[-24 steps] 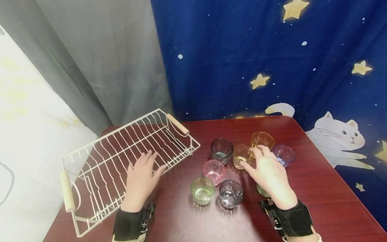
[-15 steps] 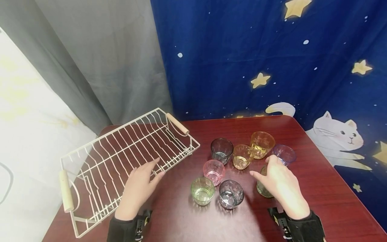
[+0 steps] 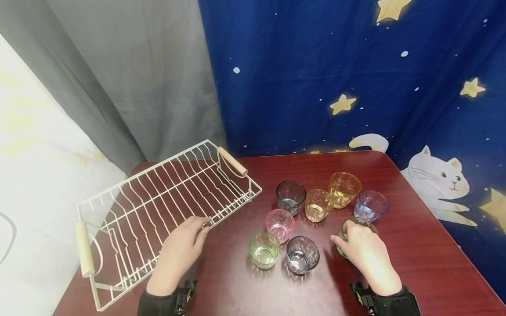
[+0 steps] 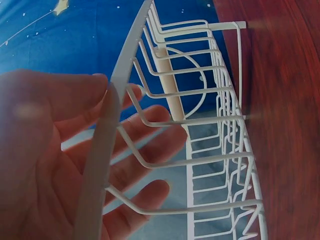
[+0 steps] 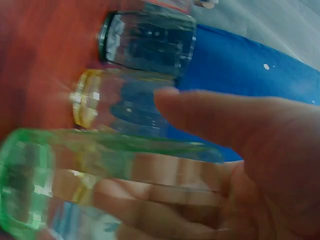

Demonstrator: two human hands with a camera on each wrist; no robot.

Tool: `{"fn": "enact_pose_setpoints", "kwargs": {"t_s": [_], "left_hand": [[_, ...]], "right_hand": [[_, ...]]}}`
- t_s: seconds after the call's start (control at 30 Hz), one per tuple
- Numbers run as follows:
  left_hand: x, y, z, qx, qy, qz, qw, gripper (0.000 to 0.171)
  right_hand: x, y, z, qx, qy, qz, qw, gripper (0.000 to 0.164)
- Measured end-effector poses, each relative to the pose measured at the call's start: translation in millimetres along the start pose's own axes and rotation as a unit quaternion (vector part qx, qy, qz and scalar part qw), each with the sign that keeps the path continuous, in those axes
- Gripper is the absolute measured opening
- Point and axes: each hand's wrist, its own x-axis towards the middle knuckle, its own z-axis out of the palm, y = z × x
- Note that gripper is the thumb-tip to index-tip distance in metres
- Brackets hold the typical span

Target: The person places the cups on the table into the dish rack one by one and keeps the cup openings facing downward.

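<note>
My left hand (image 3: 179,248) grips the front rail of the white wire dish rack (image 3: 170,190); the left wrist view has the thumb on one side of the rail and the fingers behind it. At the right, my right hand (image 3: 367,250) reaches over a green glass (image 5: 27,185). That glass lies between thumb and fingers, the fingers showing through its wall, while the thumb stands off from it. Just beyond are a blue glass (image 3: 370,207), a yellow glass (image 3: 344,191) and an amber glass (image 3: 316,206). The hand hides much of the green glass in the head view.
A dark glass (image 3: 290,198), a pink glass (image 3: 280,227), a second green glass (image 3: 265,251) and a grey glass (image 3: 302,255) stand mid-table. Wooden handles (image 3: 232,161) cap the rack's ends. Curtains (image 3: 316,79) hang behind the red-brown table (image 3: 253,289).
My right hand has moved from the amber glass toward the near right, down to the green glass. My left hand has drawn back from over the rack onto its front rail.
</note>
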Motion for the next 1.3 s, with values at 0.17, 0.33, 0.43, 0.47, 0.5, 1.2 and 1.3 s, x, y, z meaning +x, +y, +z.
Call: {"fn": "enact_pose_setpoints", "kwargs": {"t_s": [0.17,0.33,0.43,0.47,0.5,1.2,1.3], "left_hand": [[-1.7,-3.3,1.7,0.005,0.021,0.018,0.9996,0.022],[-2.3,-4.6,3.6,0.006,0.030,0.022,0.9993,0.022],[-3.4,-4.5,4.5,0.008,0.030,0.022,0.9993,0.022],[-3.6,-4.5,4.8,0.008,0.031,0.022,0.9992,0.022],[-3.8,-4.5,5.2,0.009,0.032,0.023,0.9992,0.022],[-1.3,-3.4,5.7,0.029,0.069,0.053,0.9958,0.013],[-1.0,-3.4,5.6,0.028,0.068,0.053,0.9959,0.013]], "right_hand": [[-4.2,-0.1,10.6,0.000,0.033,0.000,0.999,0.029],[-5.4,-2.3,8.9,-0.005,0.038,0.004,0.999,0.030],[-5.6,-2.5,7.3,-0.008,0.024,0.009,1.000,0.030],[-5.8,-2.3,7.5,-0.008,0.025,0.008,1.000,0.030],[-6.2,-2.2,7.5,-0.009,0.027,0.008,1.000,0.029],[-7.1,-2.2,-2.2,0.002,0.081,0.016,0.997,0.022],[-7.1,-4.0,-4.9,0.008,0.094,0.012,0.996,0.017]]}}
